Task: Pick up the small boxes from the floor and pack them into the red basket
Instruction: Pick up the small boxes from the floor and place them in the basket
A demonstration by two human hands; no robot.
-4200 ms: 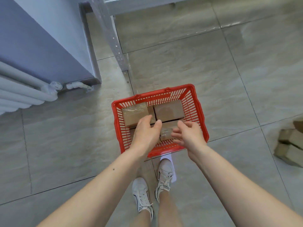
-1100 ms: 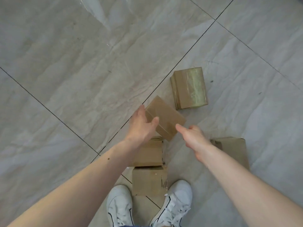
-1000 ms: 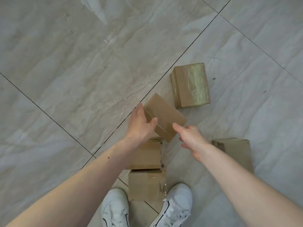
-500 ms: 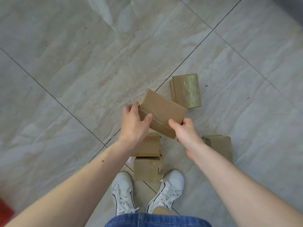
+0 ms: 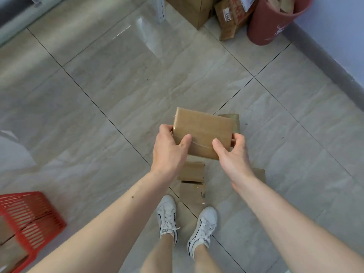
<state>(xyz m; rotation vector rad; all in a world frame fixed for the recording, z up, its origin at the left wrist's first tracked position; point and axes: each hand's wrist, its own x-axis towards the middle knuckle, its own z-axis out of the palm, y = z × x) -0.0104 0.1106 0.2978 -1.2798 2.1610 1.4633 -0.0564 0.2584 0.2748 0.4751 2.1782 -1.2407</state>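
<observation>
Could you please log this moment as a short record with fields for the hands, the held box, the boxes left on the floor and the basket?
left hand: left hand grips the held box's left end
right hand: right hand grips its right end
held box: held box, lifted off the floor, taped
floor boxes: near box by the shoes, middle box, far box and right box, both partly hidden
basket: red basket at lower left, boxes inside

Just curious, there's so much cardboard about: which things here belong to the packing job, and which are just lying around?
Job: held box, left hand, right hand, floor boxes, red basket.
Lying about: big cartons, red bin, metal post.
</observation>
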